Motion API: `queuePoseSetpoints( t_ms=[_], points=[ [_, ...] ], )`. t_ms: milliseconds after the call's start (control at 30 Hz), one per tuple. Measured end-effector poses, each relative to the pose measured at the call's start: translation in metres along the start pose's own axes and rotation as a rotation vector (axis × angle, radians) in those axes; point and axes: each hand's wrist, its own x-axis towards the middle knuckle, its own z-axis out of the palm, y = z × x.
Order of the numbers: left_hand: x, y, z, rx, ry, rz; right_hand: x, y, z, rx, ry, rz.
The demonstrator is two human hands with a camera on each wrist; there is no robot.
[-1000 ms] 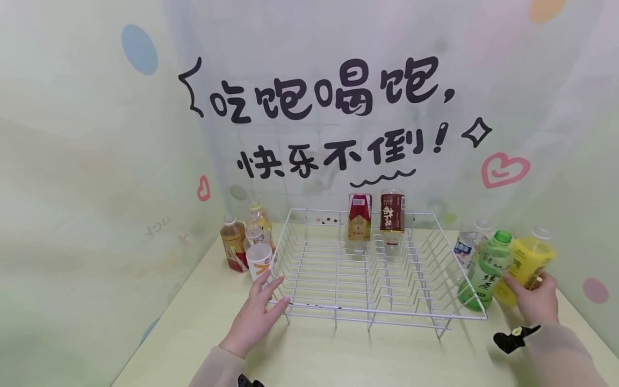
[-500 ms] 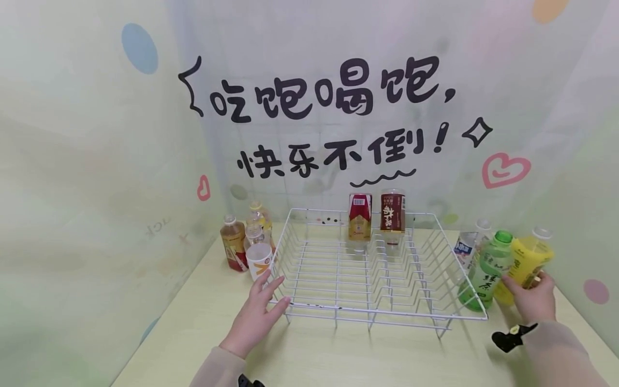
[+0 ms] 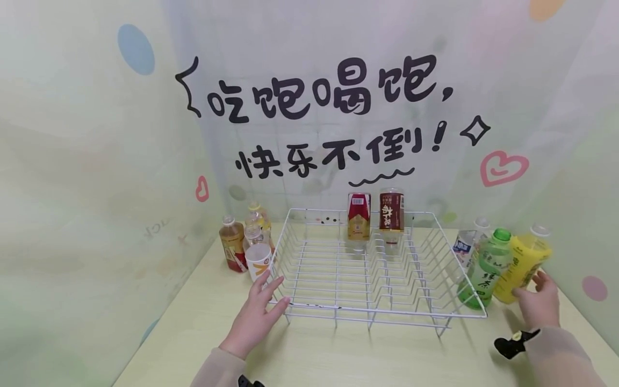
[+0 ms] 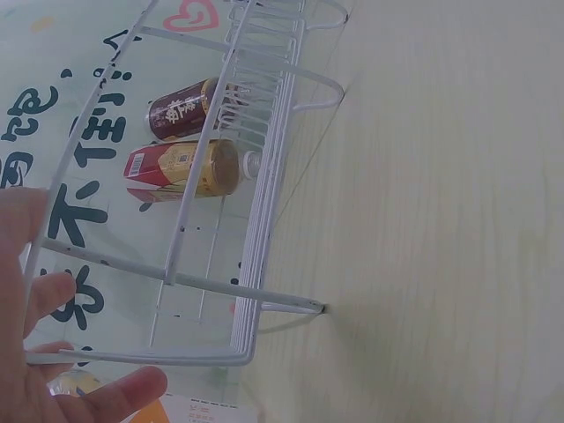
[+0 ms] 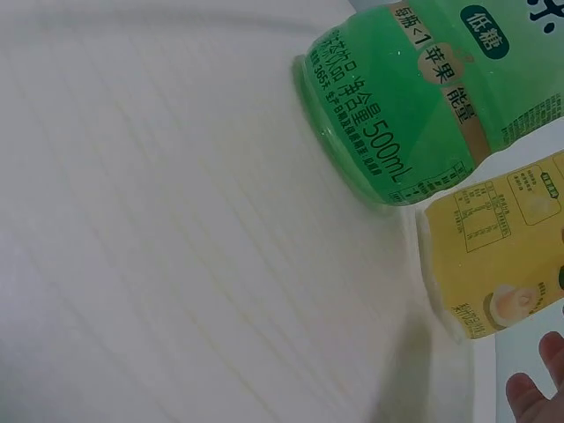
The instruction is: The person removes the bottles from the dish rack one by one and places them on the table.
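A white wire dish rack (image 3: 329, 307) stands on the table. At its front left corner rests my left hand (image 3: 256, 314), fingers spread and loosely bent against the rim; the left wrist view shows the fingers (image 4: 123, 395) at the wires. Right of the rack, a green tea bottle (image 3: 486, 274) and a yellow drink bottle (image 3: 519, 269) stand upright, side by side. Close to the yellow bottle is my right hand (image 3: 541, 301), thumb and fingers parted. A gap shows between its fingertips (image 5: 524, 395) and the bottle in the right wrist view.
Two bottles stand upside down at the rack's back, one red and gold (image 3: 359, 217), one dark red (image 3: 391, 215). Left of it are a brown drink bottle (image 3: 233, 244), a white cup (image 3: 258, 259) and other bottles. A clear bottle (image 3: 465, 247) stands behind the green one.
My right hand has come slightly away from the yellow bottle, its fingers parting from it. My left hand stays at the rack corner.
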Motion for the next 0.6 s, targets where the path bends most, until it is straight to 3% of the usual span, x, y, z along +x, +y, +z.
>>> queuePoseSetpoints(
  t_ms=[367, 600],
  points=[
    [0.002, 0.001, 0.0, -0.006, -0.001, 0.001, -0.02, -0.02, -0.013, -0.005, 0.266, 0.004],
    [0.001, 0.001, 0.0, 0.003, 0.004, 0.005, -0.041, -0.034, -0.021, 0.032, 0.522, -0.052]
  ],
)
